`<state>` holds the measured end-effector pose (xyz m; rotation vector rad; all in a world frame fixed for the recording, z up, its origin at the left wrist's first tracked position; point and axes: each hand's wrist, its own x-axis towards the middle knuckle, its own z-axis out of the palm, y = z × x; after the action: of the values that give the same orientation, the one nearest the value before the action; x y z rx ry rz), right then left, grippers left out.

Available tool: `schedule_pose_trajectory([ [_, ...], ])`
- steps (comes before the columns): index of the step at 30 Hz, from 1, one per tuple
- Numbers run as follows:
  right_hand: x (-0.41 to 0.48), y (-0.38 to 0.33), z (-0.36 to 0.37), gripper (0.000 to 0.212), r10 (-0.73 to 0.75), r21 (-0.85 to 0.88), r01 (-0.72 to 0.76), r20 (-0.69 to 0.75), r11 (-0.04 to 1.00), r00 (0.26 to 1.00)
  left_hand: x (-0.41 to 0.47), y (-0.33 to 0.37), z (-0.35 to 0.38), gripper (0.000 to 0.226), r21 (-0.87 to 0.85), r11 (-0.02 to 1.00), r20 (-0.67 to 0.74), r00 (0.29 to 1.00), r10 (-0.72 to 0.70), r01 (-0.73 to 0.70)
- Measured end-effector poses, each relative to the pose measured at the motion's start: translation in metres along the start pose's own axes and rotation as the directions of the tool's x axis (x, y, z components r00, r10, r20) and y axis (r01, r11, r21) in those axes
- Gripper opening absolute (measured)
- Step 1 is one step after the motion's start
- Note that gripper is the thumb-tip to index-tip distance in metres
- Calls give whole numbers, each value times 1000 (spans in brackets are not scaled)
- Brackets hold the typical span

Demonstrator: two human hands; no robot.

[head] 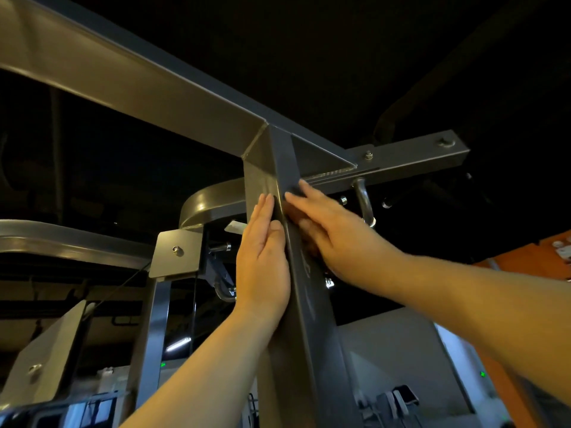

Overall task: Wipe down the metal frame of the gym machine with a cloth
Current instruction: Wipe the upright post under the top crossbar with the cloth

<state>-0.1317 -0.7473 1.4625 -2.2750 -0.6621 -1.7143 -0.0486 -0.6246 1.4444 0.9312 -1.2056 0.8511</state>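
Flanking post (304, 291) (upright): left hand (262, 261), right hand (336, 230)

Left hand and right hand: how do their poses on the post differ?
The left hand lies on the left face of the post, fingers pointing up; the right hand lies on its right face, fingers slanting up-left and reaching higher. Both are flat, fingers straight, against the post.

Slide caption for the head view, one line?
Left hand and right hand press flat against the frame's upright post below the welded overhead beam, apparently over a dark cloth.
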Motion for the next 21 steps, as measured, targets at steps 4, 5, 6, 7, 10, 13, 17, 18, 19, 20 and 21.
schedule_pose_trajectory([
  [4,16,-15,6,52,127,-25,-129,-51,991,991,-2,4,0,44,82,996,1,1000,24,-24],
  [5,10,-19,9,53,124,-32,-126,-42,992,991,-2,2,0,44,83,996,-4,1000,25,-25],
  [6,2,-21,13,54,101,-50,-102,-28,994,994,-3,0,-1,44,79,997,-5,1000,24,-23],
  [7,-8,-22,16,54,64,-76,-64,-9,995,998,-4,-1,-1,47,74,997,-2,1000,23,-23],
  [10,-23,-16,17,53,-39,-116,44,47,992,998,-5,-5,-2,53,77,997,8,1000,12,-13],
  [13,-4,-13,6,51,-5,-34,7,68,999,998,-4,-5,-1,58,86,996,24,1000,14,-16],
  [17,23,-17,-2,52,74,-27,-72,38,997,997,-5,-5,-2,57,46,999,12,1000,-19,19],
  [18,21,-18,-2,52,74,-28,-73,34,997,997,-7,-5,-1,58,34,999,22,999,-28,27],
  [19,16,-18,0,52,67,-25,-66,40,998,997,-8,-5,-1,59,28,999,32,999,-31,30],
  [20,8,-17,2,52,55,-21,-54,50,998,997,-10,-6,-2,60,23,999,37,999,-31,30],
  [21,-1,-16,3,52,39,-22,-38,66,999,997,-12,-6,-2,59,14,999,38,999,-31,30],
])
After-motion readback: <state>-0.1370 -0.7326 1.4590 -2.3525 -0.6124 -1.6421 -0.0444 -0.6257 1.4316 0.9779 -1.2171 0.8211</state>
